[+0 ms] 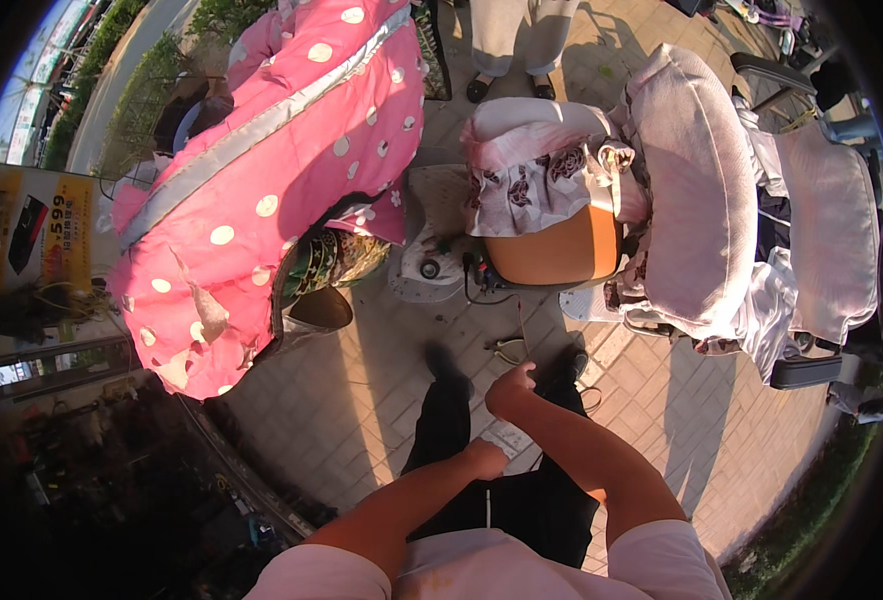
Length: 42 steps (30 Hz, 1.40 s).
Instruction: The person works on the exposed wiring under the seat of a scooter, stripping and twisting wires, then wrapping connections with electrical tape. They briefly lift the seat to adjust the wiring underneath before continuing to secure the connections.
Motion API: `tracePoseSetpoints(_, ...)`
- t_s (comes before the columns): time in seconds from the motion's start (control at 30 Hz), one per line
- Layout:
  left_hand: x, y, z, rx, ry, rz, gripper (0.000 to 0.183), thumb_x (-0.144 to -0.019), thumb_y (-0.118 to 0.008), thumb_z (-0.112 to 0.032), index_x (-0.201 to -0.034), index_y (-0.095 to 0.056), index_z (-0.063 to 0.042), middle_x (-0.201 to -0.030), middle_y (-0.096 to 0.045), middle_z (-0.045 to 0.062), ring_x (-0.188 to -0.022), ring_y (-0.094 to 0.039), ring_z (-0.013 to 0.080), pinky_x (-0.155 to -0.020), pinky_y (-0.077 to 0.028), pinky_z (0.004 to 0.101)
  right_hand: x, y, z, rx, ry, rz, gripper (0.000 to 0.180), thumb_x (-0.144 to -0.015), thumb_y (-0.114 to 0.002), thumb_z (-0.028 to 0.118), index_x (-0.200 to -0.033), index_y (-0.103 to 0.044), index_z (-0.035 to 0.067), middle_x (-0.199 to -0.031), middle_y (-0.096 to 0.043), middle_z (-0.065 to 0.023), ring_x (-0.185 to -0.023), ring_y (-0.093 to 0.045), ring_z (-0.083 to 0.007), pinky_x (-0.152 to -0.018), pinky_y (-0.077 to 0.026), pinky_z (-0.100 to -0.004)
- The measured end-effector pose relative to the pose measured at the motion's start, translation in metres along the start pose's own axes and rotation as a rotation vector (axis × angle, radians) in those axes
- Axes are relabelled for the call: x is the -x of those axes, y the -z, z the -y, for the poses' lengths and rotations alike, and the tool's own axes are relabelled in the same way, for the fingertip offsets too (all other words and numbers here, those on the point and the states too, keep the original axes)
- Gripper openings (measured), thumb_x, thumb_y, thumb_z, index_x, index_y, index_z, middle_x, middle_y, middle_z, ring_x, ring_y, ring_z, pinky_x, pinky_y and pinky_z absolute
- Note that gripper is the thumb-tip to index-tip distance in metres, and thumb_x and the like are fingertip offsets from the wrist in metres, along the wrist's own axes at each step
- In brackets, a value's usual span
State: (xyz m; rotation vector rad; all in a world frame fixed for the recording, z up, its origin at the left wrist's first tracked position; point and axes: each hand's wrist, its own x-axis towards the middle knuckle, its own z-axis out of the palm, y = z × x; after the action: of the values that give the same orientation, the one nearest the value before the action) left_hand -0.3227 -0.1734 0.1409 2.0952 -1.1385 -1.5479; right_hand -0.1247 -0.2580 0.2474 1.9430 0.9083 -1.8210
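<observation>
My right hand (pixel 510 388) has its fingers closed at the end of a thin wire (pixel 521 319). That wire runs up to a black cable (pixel 486 301) coming from the base of an electric scooter's seat (pixel 550 247). Closer to my body is my left hand (pixel 488 459), fingers curled, beside a pale, speckled item (pixel 512 439). Whether the left hand grips this item is unclear. A pair of pliers with yellowish handles (pixel 512 349) lies on the paving between my feet, just beyond my right hand. The scooter's footboard (pixel 426 279) is ahead of me.
A pink polka-dot quilted cover (pixel 314 165), torn near its lower end, drapes the scooter's front. Pale padded backrests (pixel 696 195) stand at right. Beyond the scooter are a person's legs (pixel 520 37). At left are a printed sign (pixel 32 225) and a dark, cluttered area (pixel 126 480).
</observation>
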Motion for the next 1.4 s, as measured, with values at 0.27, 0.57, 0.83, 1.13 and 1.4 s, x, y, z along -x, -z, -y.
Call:
tracePoseSetpoints(0.27,-0.049,0.052,0.244,0.766,0.521,-1.07,0.033,-0.097,-0.062,-0.034,-0.111,-0.067,-0.004,-0.102,-0.072,0.016,-0.094,-0.071,0.0311,-0.079,-0.054,0.0403,-0.205,-0.106,-0.132,-0.404,0.226,-0.349,0.048,-0.09,-0.058,0.049,-0.115,-0.07,0.01,-0.113,-0.07,-0.0159,-0.108,-0.065,-0.036,-0.09,-0.052,-0.0469)
tracePoseSetpoints(0.57,-0.121,0.242,0.32,0.468,-0.273,-1.631,0.015,-0.094,-0.066,-0.012,-0.103,-0.068,0.0,-0.089,-0.07,0.014,-0.078,-0.068,0.027,-0.073,-0.053,0.0344,-0.218,-0.032,-0.177,-0.406,0.309,-0.633,0.044,-0.09,-0.066,0.046,-0.113,-0.071,0.009,-0.106,-0.071,-0.0173,-0.103,-0.066,-0.0368,-0.088,-0.052,-0.0431)
tracePoseSetpoints(0.83,-0.118,0.28,0.306,-0.111,-0.508,-1.565,0.043,-0.088,-0.072,-0.019,-0.124,-0.059,0.0,-0.122,-0.059,0.019,-0.114,-0.057,0.0367,-0.098,-0.046,0.0403,-0.168,-0.014,-0.158,-0.132,0.141,-0.911,0.042,-0.088,-0.071,0.041,-0.103,-0.067,0.002,-0.097,-0.068,-0.0175,-0.094,-0.065,-0.038,-0.082,-0.052,-0.0443)
tracePoseSetpoints(1.13,-0.139,0.276,0.332,0.19,-0.546,-1.675,0.046,-0.085,-0.073,-0.017,-0.124,-0.061,0.003,-0.116,-0.063,0.021,-0.108,-0.063,0.0359,-0.095,-0.049,0.0386,-0.176,-0.054,-0.151,-0.354,-0.296,-1.702,0.043,-0.083,-0.075,0.022,-0.117,-0.066,-0.003,-0.11,-0.067,-0.0245,-0.104,-0.062,-0.0444,-0.091,-0.051,-0.0468)
tracePoseSetpoints(1.4,-0.147,0.263,0.321,-0.107,-0.387,-1.739,0.032,-0.087,-0.064,-0.001,-0.119,-0.065,0.003,-0.114,-0.058,0.015,-0.095,-0.063,0.0291,-0.082,-0.051,0.0351,-0.211,-0.044,-0.147,-0.066,-0.288,-1.739,0.061,-0.081,-0.078,0.024,-0.129,-0.056,-0.008,-0.126,-0.058,-0.0239,-0.117,-0.053,-0.0416,-0.103,-0.043,-0.0463)
